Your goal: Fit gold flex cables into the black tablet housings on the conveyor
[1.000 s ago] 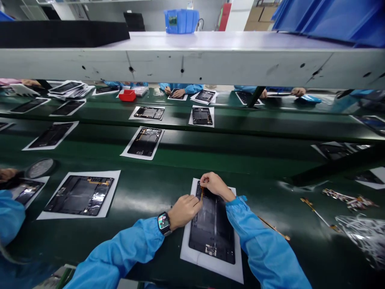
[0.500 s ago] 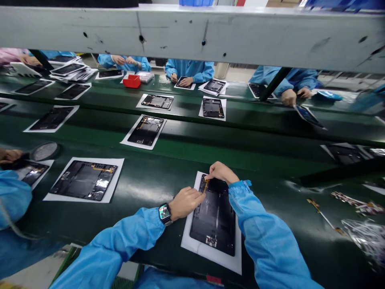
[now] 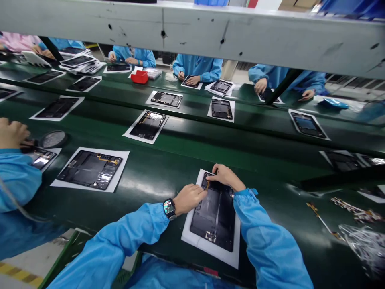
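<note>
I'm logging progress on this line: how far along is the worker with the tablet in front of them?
Done: open tablet lies on its white sheet. In hand: left hand and right hand press an orange flex strip at its top edge. Left: spare strips lie unused.

Both arms in bright blue long sleeves, smooth slightly shiny work-coat fabric, loose and creased along the forearms. Left sleeve ends in a gathered cuff just behind the wrist; right sleeve has the same gathered cuff, edge bunched, small fold sticking up. Smartwatch on the left wrist, between cuff and left hand: dark square case, lit multicolour face, dark band. Right hand bare, no glove, nothing on the wrist showing. Blue coat front visible below the sleeves.
</note>
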The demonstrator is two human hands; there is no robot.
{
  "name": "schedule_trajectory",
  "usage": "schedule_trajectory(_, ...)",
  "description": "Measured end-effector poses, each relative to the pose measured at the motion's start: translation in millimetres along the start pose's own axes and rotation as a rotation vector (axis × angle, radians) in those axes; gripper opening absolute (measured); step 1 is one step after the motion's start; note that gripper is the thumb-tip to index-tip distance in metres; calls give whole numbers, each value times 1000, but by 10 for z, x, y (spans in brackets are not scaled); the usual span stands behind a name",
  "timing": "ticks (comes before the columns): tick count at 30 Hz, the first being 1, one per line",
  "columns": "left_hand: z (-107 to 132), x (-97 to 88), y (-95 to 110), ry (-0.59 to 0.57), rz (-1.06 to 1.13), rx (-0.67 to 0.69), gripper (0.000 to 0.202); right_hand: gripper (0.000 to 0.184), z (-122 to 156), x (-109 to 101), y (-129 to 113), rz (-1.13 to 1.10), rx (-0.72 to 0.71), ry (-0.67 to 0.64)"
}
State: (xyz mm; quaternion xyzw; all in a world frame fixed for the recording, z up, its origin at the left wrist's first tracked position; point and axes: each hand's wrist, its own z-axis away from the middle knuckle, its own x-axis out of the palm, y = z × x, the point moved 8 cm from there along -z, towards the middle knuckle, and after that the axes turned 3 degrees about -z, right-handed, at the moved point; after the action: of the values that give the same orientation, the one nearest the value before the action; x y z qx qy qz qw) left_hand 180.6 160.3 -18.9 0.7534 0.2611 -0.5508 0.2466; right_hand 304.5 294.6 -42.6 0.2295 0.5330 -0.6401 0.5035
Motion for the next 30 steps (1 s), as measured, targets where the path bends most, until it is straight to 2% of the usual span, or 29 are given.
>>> schedule_trajectory(6, -1, 10, 24, 20, 13, 34, 16, 36, 49, 18, -23, 4, -43, 3)
schedule_trajectory(15, -1, -39, 11, 76, 46, 24, 19, 34, 130, -2, -86, 38, 2, -1)
schedule_trajectory(23, 25, -37, 2, 143, 111, 4, 18, 33, 82, -13, -101, 62, 13, -17)
schedule_trajectory(26, 27, -47, -4, 175, 124, 7, 19, 29, 118, -28, -103, 51, -18, 16)
schedule_trajectory(30, 39, -31, 22, 209, 127, 68, 20, 27, 223, -44, -103, 84, -45, 129)
